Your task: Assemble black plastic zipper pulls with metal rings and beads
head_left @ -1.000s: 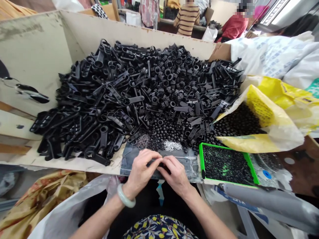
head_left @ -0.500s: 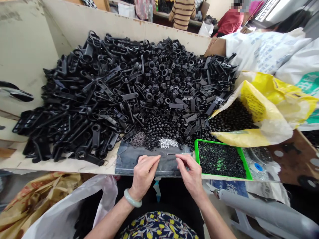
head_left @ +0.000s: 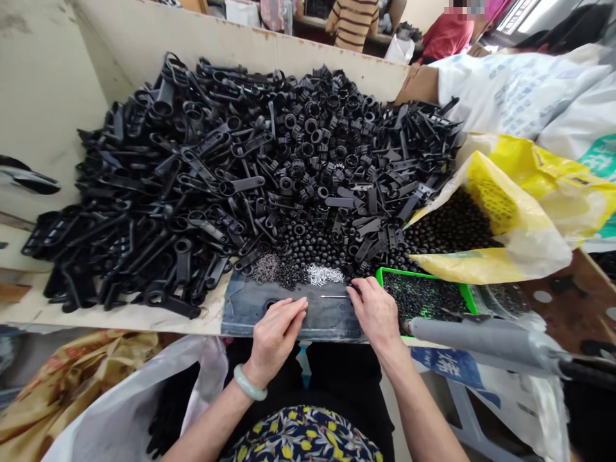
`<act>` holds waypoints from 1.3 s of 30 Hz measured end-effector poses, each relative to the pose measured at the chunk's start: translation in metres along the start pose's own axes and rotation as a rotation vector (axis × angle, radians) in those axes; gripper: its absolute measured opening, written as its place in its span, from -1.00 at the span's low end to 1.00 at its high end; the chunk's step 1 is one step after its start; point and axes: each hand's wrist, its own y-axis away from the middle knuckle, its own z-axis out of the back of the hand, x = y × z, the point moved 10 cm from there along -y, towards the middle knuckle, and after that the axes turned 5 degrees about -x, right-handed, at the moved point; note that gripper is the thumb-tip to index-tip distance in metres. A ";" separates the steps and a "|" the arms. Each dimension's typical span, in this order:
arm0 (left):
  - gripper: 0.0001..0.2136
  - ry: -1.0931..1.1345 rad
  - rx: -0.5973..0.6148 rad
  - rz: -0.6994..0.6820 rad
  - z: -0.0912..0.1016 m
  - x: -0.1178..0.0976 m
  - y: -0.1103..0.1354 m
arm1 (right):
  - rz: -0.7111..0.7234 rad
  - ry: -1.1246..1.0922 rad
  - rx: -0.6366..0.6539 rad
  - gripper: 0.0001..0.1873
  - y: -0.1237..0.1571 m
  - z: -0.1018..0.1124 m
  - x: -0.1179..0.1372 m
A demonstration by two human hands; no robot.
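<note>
Silvery thin pin [head_left: 333, 296], level over the dark mat [head_left: 323, 319], pinched by right hand [head_left: 378, 314] fingers; left hand [head_left: 276, 333] fingers pressed together

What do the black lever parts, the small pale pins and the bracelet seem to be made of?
Black lever parts: probably moulded plastic, matte with soft sheen, identical shapes.
Small pale pins: likely metal, bright silvery glint.
Bracelet: smooth, pale green, glossy; jade or glass, cannot tell.
</note>
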 end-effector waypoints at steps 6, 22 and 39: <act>-0.63 -0.021 0.043 -0.017 -0.006 0.002 0.000 | -0.059 -0.198 0.013 -0.75 0.000 0.004 0.001; -0.86 0.077 -0.064 0.358 0.009 0.032 0.002 | 0.062 -0.760 0.141 -0.82 0.025 -0.019 0.085; -0.87 -0.122 -0.159 0.198 0.043 0.032 -0.031 | 0.073 -0.663 0.209 -0.93 0.022 -0.024 0.098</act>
